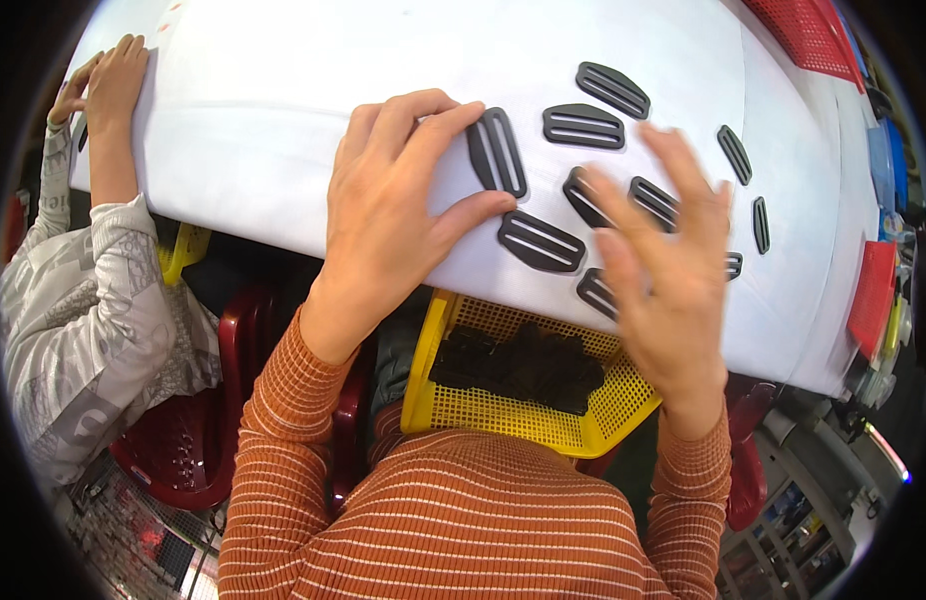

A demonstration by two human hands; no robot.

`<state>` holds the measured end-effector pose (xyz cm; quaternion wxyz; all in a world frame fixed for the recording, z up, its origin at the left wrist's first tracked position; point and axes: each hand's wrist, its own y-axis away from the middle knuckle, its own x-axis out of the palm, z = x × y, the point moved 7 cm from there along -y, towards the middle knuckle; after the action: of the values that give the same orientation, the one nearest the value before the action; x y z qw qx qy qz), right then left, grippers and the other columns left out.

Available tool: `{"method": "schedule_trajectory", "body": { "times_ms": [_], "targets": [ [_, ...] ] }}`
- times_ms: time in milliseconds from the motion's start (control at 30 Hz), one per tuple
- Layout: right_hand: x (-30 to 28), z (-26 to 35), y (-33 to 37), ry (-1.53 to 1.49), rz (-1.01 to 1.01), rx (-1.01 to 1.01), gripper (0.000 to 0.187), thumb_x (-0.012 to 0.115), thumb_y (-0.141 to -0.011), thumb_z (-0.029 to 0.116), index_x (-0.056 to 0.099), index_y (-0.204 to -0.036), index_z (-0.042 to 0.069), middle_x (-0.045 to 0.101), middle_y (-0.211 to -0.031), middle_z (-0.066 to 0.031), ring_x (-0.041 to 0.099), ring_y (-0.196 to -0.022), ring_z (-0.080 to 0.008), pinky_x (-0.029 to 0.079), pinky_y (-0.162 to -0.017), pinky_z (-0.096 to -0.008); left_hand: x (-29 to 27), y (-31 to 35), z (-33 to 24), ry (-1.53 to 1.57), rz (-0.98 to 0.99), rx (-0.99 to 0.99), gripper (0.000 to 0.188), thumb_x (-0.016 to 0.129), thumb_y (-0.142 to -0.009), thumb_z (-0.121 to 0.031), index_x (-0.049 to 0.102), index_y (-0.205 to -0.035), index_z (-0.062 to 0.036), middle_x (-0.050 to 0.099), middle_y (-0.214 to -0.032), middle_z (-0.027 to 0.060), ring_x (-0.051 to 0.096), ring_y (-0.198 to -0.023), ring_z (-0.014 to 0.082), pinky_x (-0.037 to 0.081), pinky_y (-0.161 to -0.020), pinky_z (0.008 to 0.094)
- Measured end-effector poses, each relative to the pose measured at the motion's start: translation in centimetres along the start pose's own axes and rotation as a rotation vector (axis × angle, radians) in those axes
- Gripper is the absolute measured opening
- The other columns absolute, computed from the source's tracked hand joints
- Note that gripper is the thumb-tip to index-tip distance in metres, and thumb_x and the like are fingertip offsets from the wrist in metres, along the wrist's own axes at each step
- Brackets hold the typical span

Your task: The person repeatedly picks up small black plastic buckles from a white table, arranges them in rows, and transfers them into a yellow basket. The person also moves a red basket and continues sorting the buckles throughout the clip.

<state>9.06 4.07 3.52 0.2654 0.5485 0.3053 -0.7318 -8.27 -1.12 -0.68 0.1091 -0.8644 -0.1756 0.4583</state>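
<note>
Black plastic strap slider buckles, each with two slots, are scattered over the white tabletop (pixel 253 120). My left hand (pixel 388 190) grips one slider buckle (pixel 498 153) at its ends, the index finger on its far end and the thumb at its near end. Just right of that thumb lies another slider buckle (pixel 541 241). My right hand (pixel 673 270), blurred by motion, is over the group with its fingers apart. It partly covers several buckles, among them one slider buckle (pixel 585 200) beside its index finger. Farther off lie two more, a slider buckle (pixel 583 127) and a slider buckle (pixel 613 90).
A yellow plastic basket (pixel 423 385) holding a heap of black pieces sits below the table edge, before my body. At the left, another person's hands (pixel 118 85) rest at the table. A red basket (pixel 808 35) stands at the far right, and a dark red chair (pixel 233 350) is beside me.
</note>
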Motion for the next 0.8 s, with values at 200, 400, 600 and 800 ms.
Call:
{"method": "schedule_trajectory", "body": {
  "times_ms": [200,400,600,800],
  "targets": [
    [-5.5,-9.1,6.2,-0.123,-0.331,0.339,0.015,0.075,-0.081,0.001,0.074,-0.095,0.005,0.062,-0.126,-0.0134,0.054,-0.127,-0.0301,0.044,-0.104,-0.0417,0.1,-0.1,-0.3,0.057,0.006,-0.025,0.075,0.088,-0.062,-0.017,0.061,-0.131,-0.0083,0.059,-0.130,0.0106,0.051,-0.117,0.0290,0.045,-0.099,0.0390],
    [-5.1,-15.2,11.3,-0.164,-0.373,0.533,0.021,0.078,-0.082,0.011,0.068,-0.100,0.005,0.060,-0.128,-0.0141,0.052,-0.127,-0.0313,0.037,-0.107,-0.0421,0.2,-0.5,-0.9,0.013,0.017,0.038,0.076,0.089,-0.062,-0.024,0.060,-0.131,-0.0070,0.060,-0.129,0.0105,0.053,-0.113,0.0288,0.047,-0.095,0.0391],
    [-2.8,-16.6,10.6,-0.136,-0.217,0.430,0.075,0.071,-0.086,0.048,0.045,-0.144,0.008,0.038,-0.151,-0.0187,0.034,-0.142,-0.0351,0.027,-0.116,-0.0474,1.3,-0.7,-1.5,-0.104,0.131,0.163,0.121,0.083,-0.053,-0.064,0.036,-0.151,-0.0112,0.028,-0.158,0.0176,0.021,-0.146,0.0405,0.018,-0.116,0.0597],
    [0.3,-17.0,10.2,-0.114,0.023,0.458,0.115,0.068,-0.067,0.076,0.030,-0.155,0.012,0.022,-0.160,-0.0201,0.018,-0.149,-0.0392,0.006,-0.116,-0.0656,3.4,-1.2,-1.1,-0.213,0.413,0.136,0.143,0.072,-0.047,-0.082,0.020,-0.157,-0.0064,0.018,-0.162,0.0205,0.007,-0.152,0.0400,0.003,-0.117,0.0636]
  ]
}}
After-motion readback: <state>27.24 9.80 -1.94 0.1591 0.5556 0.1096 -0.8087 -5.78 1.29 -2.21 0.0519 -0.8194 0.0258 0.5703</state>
